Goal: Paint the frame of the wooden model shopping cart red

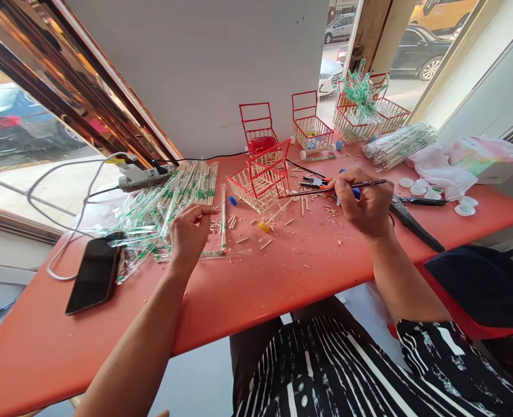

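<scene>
Hands apart: the right hand (363,200) pinches a slim, dark, rod-shaped tool (311,193); the left hand's (190,231) grip cannot be determined. Toward the red table's (239,301) back edge, the red-railed, pale wooden-stick cart (259,180) appears light, stiff, fragile; best held by lower slats.

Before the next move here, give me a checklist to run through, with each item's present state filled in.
1. Right hand has a grip on the thin brush: ok.
2. Brush tip touching the front basket cart: cannot tell; they meet or nearly meet in this single view.
3. Left hand free: cannot tell; thumb and finger are close together, and anything small between them is unclear.
4. Surface around the cart free of scraps: not ok; wood bits lie scattered there.
5. Phone away from the cart: ok; it lies well to the left.
</scene>
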A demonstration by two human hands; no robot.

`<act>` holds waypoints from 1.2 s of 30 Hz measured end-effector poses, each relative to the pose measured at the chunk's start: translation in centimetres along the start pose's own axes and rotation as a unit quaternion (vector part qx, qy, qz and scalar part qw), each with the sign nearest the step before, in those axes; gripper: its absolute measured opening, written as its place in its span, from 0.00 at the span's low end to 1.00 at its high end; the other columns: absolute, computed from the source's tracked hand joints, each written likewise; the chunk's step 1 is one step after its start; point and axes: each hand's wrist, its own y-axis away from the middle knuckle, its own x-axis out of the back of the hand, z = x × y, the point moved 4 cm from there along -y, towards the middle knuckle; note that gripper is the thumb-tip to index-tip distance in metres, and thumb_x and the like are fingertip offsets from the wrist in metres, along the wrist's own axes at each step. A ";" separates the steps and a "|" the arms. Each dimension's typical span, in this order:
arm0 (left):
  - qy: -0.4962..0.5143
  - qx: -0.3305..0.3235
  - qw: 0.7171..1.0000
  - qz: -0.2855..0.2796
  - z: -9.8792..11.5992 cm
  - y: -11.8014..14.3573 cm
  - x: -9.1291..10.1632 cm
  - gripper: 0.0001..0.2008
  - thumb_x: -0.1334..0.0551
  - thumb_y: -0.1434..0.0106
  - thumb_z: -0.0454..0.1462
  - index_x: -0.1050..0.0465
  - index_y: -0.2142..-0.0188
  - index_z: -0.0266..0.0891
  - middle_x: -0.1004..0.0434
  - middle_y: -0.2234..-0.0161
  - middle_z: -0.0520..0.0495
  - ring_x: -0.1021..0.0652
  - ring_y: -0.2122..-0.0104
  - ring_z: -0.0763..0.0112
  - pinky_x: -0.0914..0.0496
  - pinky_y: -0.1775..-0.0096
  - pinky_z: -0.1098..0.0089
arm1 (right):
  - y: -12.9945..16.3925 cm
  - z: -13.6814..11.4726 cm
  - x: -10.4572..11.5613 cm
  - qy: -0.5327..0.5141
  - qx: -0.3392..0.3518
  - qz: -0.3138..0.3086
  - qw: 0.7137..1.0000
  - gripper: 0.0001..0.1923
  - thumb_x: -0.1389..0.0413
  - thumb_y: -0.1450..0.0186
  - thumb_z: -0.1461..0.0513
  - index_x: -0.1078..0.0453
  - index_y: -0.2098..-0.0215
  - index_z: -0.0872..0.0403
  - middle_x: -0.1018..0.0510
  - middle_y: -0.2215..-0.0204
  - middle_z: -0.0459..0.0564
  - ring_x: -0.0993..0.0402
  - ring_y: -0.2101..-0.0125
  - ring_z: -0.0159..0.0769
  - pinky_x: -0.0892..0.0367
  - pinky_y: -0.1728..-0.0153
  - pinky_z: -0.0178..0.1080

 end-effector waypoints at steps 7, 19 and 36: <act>0.000 0.002 1.000 -0.010 0.2 0.0 0.0 0.15 0.43 0.39 0.31 0.16 0.67 0.43 0.14 0.60 0.51 0.25 0.75 0.74 0.31 0.69 0.70 | 0.4 0.6 0.1 -0.004 -0.023 0.032 0.999 0.19 0.48 0.22 0.51 0.20 0.64 0.46 0.15 0.71 0.48 0.18 0.71 0.39 0.24 0.65 0.44; 0.004 -0.007 1.000 0.000 0.7 0.0 0.2 0.15 0.42 0.40 0.29 0.16 0.68 0.43 0.14 0.62 0.52 0.22 0.72 0.72 0.28 0.64 0.70 | 0.5 -0.1 -0.7 -0.035 0.007 0.022 0.999 0.12 0.45 0.23 0.59 0.21 0.62 0.46 0.15 0.69 0.45 0.18 0.70 0.37 0.24 0.64 0.41; 0.006 -0.002 1.000 -0.003 0.5 0.0 0.2 0.15 0.42 0.39 0.30 0.16 0.68 0.44 0.14 0.61 0.51 0.22 0.70 0.71 0.28 0.64 0.68 | 0.3 -0.4 -0.9 -0.025 0.005 -0.010 1.000 0.14 0.45 0.23 0.59 0.22 0.65 0.45 0.15 0.71 0.46 0.18 0.72 0.38 0.23 0.65 0.42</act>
